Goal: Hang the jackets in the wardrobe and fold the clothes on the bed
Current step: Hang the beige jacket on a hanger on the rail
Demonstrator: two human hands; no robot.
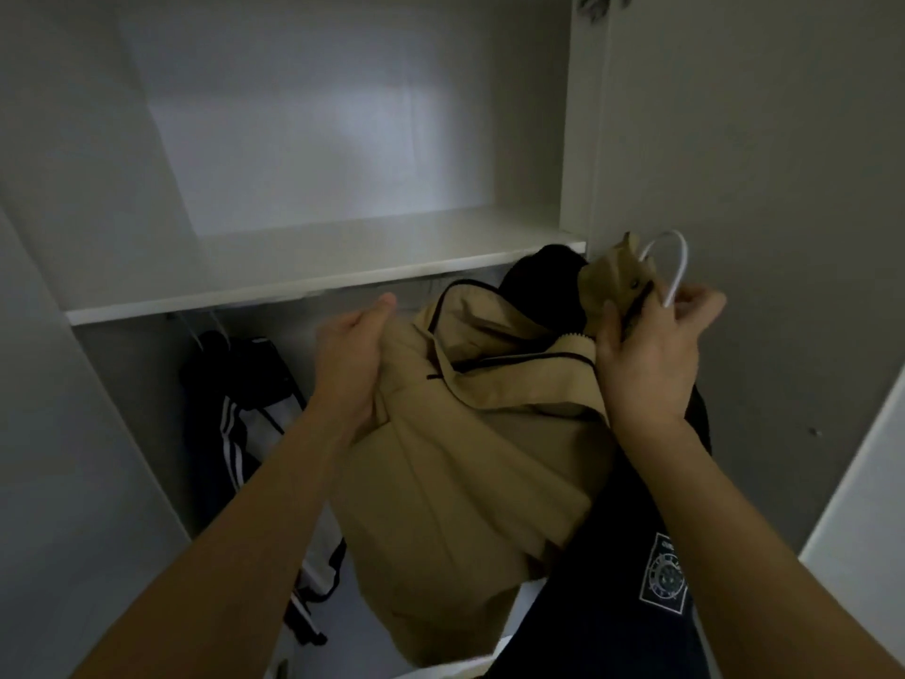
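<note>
Right hand [651, 355] has a tight grip on the white hanger hook [673, 267] and collar while left hand [352, 365] clutches the tan jacket's [465, 458] shoulder, steadying it below the wardrobe shelf [313, 276] for hanging.

- Looking out from head height, facing forward and slightly down into an open wardrobe [73, 237].
- Sitting close in: white shelf [303, 272] crossing mid-frame, both forearms reaching in from the bottom corners.
- Framing the left hand [350, 365] and right hand [646, 355] near centre, on a tan jacket [465, 458].
- Bending straight edges toward the borders, wide-angle fashion.
- Offering one view only, sharing nothing with a second.
</note>
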